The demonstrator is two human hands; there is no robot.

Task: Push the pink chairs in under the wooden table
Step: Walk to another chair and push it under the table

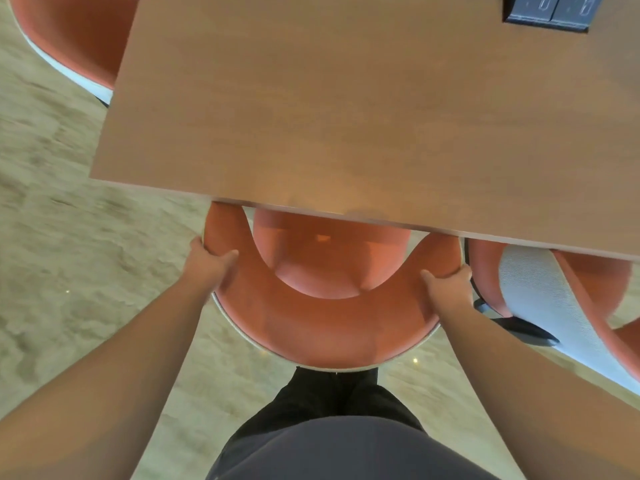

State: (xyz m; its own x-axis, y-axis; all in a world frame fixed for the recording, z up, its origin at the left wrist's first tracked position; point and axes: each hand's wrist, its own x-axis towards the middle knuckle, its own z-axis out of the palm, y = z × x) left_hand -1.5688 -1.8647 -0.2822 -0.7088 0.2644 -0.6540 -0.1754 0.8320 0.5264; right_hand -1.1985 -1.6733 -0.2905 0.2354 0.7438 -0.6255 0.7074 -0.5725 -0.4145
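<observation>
A pink chair (322,327) with a curved backrest stands right in front of me, its seat partly under the near edge of the wooden table (346,116). My left hand (207,268) grips the left side of the backrest, thumb over the inner face. On the right side of the same backrest, my right hand (446,289) holds the rim. A second pink chair (588,292) with a white outer shell sits to the right, also partly beneath the table. A third pink chair (76,39) shows at the table's far left corner.
A dark power socket panel (550,12) is set into the tabletop at the far right. The floor (69,237) is pale beige. A black chair base foot (519,327) sticks out between the two near chairs. My dark trousers fill the bottom centre.
</observation>
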